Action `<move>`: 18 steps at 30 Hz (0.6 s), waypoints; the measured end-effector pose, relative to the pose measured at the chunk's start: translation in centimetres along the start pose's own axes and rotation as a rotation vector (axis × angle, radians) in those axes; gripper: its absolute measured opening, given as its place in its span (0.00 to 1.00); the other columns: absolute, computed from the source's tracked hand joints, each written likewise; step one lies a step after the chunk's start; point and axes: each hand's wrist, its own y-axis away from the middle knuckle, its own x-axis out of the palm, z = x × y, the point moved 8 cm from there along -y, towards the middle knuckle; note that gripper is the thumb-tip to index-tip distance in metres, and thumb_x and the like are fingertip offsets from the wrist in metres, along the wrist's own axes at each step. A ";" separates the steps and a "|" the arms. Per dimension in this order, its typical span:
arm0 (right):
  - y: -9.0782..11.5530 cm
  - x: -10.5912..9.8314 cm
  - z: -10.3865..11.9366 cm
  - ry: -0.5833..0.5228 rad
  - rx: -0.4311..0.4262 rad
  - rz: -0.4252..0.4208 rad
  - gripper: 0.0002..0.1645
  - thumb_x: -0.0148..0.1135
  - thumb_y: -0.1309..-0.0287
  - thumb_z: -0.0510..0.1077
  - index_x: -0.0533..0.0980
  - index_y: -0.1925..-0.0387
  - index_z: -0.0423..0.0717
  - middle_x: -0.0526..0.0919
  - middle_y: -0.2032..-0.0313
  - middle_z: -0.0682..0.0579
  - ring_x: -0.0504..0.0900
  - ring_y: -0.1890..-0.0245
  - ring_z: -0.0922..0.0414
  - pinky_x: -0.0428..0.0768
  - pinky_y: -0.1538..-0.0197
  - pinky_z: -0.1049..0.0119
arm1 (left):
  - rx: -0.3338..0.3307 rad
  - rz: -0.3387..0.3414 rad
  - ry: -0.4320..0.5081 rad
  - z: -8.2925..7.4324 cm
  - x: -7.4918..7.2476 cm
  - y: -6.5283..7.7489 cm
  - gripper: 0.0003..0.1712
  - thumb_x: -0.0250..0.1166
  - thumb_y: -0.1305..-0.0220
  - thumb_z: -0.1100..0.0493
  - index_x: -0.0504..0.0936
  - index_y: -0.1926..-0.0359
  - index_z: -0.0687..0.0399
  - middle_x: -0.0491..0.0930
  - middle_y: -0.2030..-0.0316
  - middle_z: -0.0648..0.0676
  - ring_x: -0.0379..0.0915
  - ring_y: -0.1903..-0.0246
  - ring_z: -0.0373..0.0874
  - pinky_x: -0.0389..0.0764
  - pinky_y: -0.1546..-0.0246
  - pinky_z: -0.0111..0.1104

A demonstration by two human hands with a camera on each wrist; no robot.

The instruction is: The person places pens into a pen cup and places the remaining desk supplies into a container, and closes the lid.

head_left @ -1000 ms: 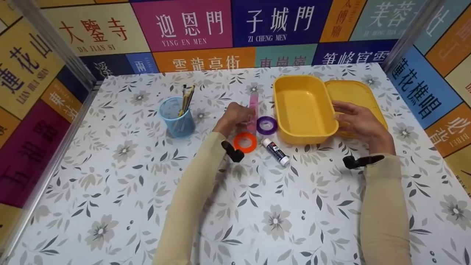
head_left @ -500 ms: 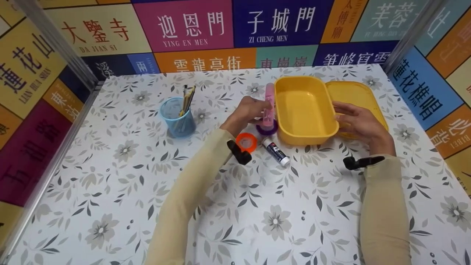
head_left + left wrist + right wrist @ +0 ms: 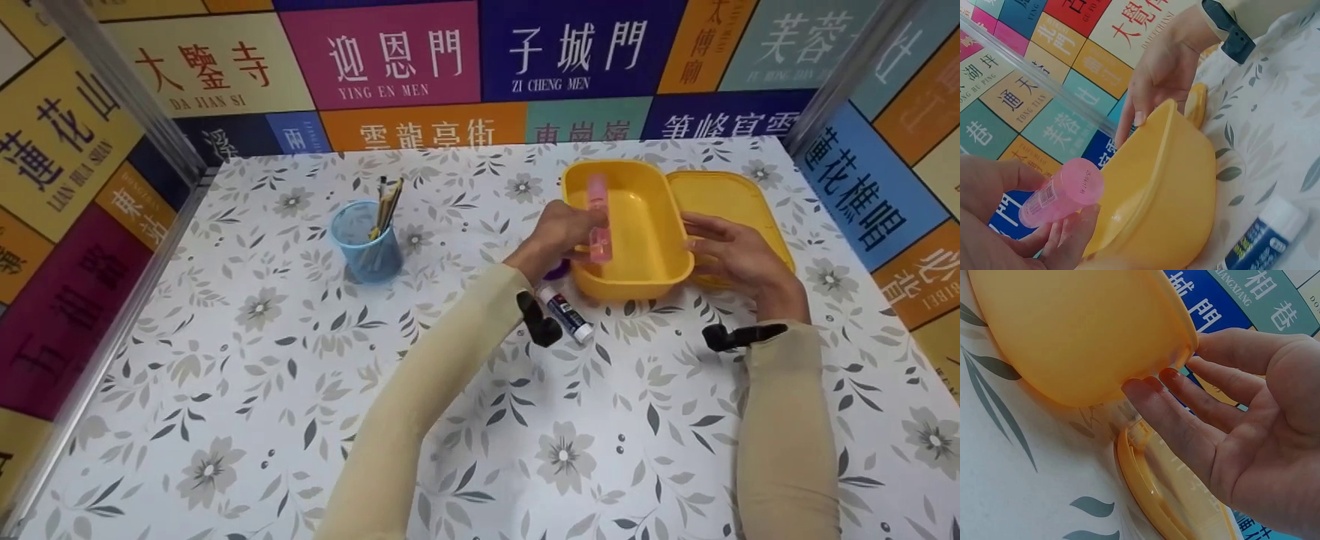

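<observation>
My left hand [image 3: 559, 232] grips a pink translucent tube [image 3: 598, 189] by its middle, over the left side of the yellow box [image 3: 637, 290]. In the left wrist view the tube's round end faces the camera, and a barcode shows on its side. The box stands uncovered with nothing inside. Fingers of my right hand [image 3: 739, 259] touch the box's right wall, loosely extended, as the right wrist view [image 3: 1230, 416] shows. Beside the box's front left corner lies a white and dark blue glue stick [image 3: 568, 315]. A purple tape roll [image 3: 556, 271] is mostly hidden by my left hand.
A yellow lid [image 3: 742, 199] lies flat on the table [image 3: 480, 450], right of the box and partly under my right hand. At the left stands a light blue mesh cup [image 3: 371, 259] holding several brushes [image 3: 386, 202]. Printed panels [image 3: 390, 60] wall the table's back and sides.
My left hand has lifted the pink tube from the table and carried it right, over the box. Its forearm now hides the orange tape roll. My right hand has stayed at the box.
</observation>
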 end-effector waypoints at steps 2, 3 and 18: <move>0.0 0.1 -0.1 -0.004 -0.014 0.002 0.41 0.63 0.33 0.52 0.58 0.23 0.58 0.62 0.24 0.47 0.83 0.50 0.69 0.85 0.49 0.72 | -0.020 -0.004 0.015 0.3 0.7 0.0 0.16 0.69 0.36 0.55 0.76 0.52 0.55 0.81 0.63 0.51 0.82 0.66 0.43 0.88 0.66 0.33; 0.0 0.1 -0.1 -0.005 -0.020 0.004 0.41 0.63 0.33 0.52 0.58 0.23 0.57 0.62 0.25 0.46 0.84 0.51 0.69 0.85 0.50 0.72 | -0.035 -0.004 0.017 0.4 1.0 0.0 0.16 0.69 0.36 0.54 0.76 0.52 0.55 0.81 0.63 0.51 0.82 0.66 0.44 0.88 0.66 0.33; 0.1 0.3 0.0 -0.031 0.023 0.008 0.40 0.63 0.33 0.53 0.59 0.24 0.63 0.61 0.23 0.50 0.81 0.45 0.65 0.84 0.48 0.72 | -0.168 -0.024 -0.008 0.5 4.4 0.2 0.16 0.69 0.37 0.53 0.73 0.53 0.48 0.80 0.64 0.50 0.81 0.65 0.46 0.86 0.54 0.36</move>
